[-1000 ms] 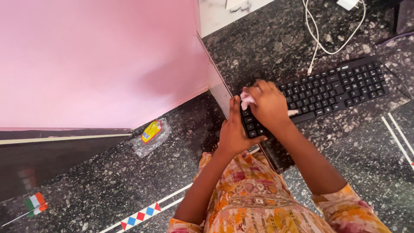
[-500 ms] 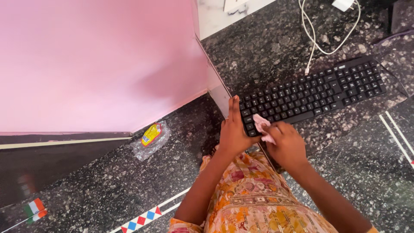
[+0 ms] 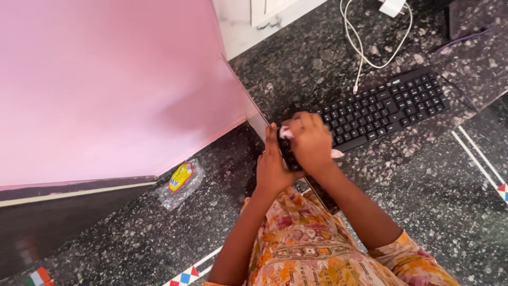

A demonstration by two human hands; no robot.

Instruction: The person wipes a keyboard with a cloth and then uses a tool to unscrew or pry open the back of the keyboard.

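Where the dark speckled stone counter (image 3: 317, 58) meets the pink wall (image 3: 106, 79), a black keyboard (image 3: 386, 108) lies flat, its keys in neat rows with pale lettering too small to read. Its long axis runs on a slant, from the near left end under the hands up toward the far right. The right hand (image 3: 310, 142) is clenched around a small pale pink cloth (image 3: 286, 132), pressing it onto the keys at the keyboard's left end; a bit of the cloth also peeks out on the other side of the hand. The left hand (image 3: 272, 167) grips the left edge of the keyboard, fingers stretched flat along that end, just beside the corner of the wall.

Room on the left is tight, as the wall's corner stands almost against the keyboard's end. To the right the rest of the keys lie uncovered, and the counter beyond the keyboard's right end is bare stone. Behind it a white cable (image 3: 365, 42) loops on the counter, its free plug ending close to the keyboard's back edge. Down on the speckled floor (image 3: 132, 233), near the foot of the wall, lies a clear plastic wrapper (image 3: 180, 182) with a yellow label, well apart from the hands.
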